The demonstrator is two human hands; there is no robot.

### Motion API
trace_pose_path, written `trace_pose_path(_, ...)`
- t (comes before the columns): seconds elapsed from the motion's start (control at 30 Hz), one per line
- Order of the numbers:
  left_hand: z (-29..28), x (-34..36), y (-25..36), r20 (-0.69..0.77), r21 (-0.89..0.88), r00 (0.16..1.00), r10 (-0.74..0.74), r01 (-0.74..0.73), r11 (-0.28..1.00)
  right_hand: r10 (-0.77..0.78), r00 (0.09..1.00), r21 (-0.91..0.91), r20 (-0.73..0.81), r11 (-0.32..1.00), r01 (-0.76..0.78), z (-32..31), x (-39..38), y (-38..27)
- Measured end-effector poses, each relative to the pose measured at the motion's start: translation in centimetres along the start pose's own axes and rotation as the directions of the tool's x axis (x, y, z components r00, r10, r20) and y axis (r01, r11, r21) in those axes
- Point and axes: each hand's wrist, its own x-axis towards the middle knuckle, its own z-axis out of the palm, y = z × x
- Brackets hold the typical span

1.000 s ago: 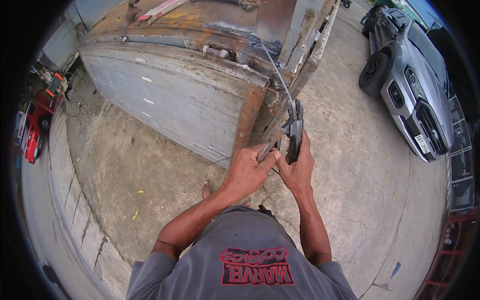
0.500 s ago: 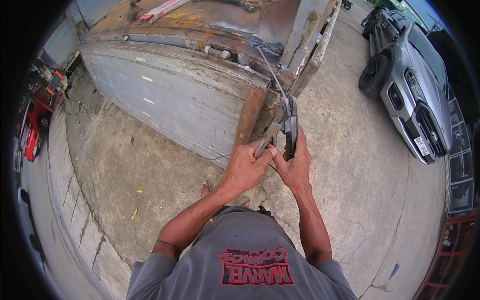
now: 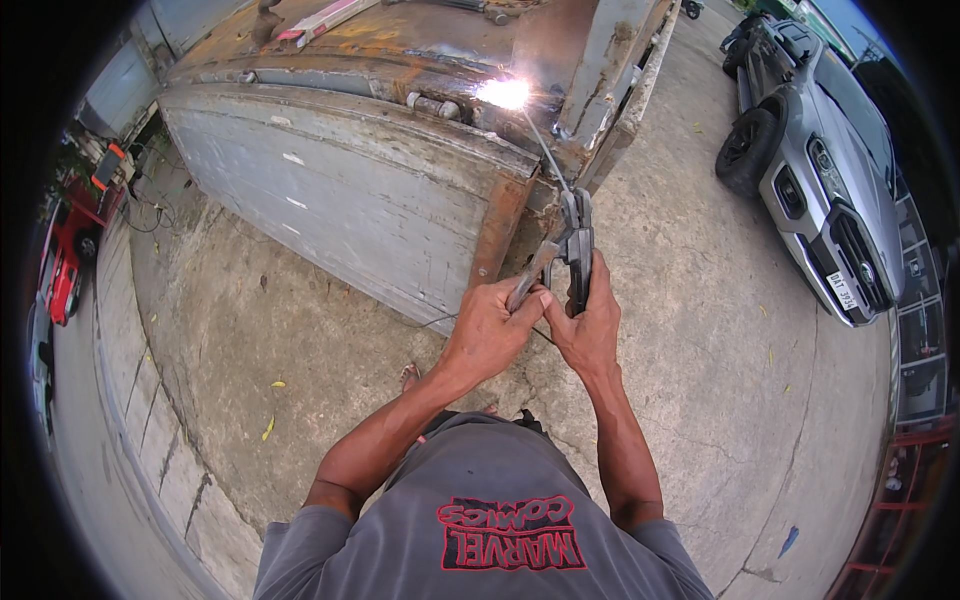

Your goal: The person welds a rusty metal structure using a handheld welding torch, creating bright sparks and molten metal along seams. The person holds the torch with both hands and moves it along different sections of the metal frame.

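My right hand point(image 3: 588, 325) is wrapped round a dark electrode holder point(image 3: 578, 245). Clamped in its jaws is a thin welding rod point(image 3: 547, 152), which slants up and left. At the rod's tip a bright arc point(image 3: 503, 94) burns with sparks on the rusty metal bed point(image 3: 440, 45), and its glare hides the spot it touches. My left hand point(image 3: 490, 335) is closed on a short grey-brown bar point(image 3: 533, 276), whose upper end lies against the holder. I cannot make out its exact kind. Both hands are close together, thumbs nearly touching.
Below the bed hangs a grey side panel point(image 3: 340, 185), with a cylindrical hinge point(image 3: 435, 105) along its top. A rusty upright post point(image 3: 605, 70) stands beside the arc. A silver pickup point(image 3: 825, 170) is parked at right. Red-and-white tool point(image 3: 325, 20) lies on the bed.
A bright arc with sparks has lit at the rod's tip, where there was none before. My hands and the electrode holder have hardly moved.
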Motion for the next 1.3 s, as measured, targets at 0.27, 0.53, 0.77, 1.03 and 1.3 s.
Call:
trace_pose_path(0.27,0.0,0.0,0.1,0.006,-0.008,1.0,-0.02,0.02,1.0,-0.069,0.997,-0.053,-0.045,0.996,0.067,0.3,-0.1,0.9)
trace_pose_path(0.53,0.2,-1.4,0.9,0.006,0.072,1.0,0.016,-0.017,0.997,-0.056,0.998,0.032,-0.013,0.998,0.056,-0.6,-0.5,0.5)
trace_pose_path(0.77,0.3,-0.9,0.6,0.014,0.075,0.999,0.051,-0.052,0.996,-0.025,0.999,-0.025,-0.033,0.999,0.024,-0.2,-0.6,1.3)
trace_pose_path(1.03,0.3,-0.5,0.2,-0.012,0.024,1.0,0.02,-0.019,1.0,0.0,1.0,-0.021,-0.005,1.0,0.0,0.0,-0.2,1.0)
trace_pose_path(1.3,0.0,-0.3,0.5,0.006,0.034,1.0,0.003,-0.004,0.999,-0.104,0.992,-0.057,-0.066,0.993,0.1,0.5,0.1,1.8)
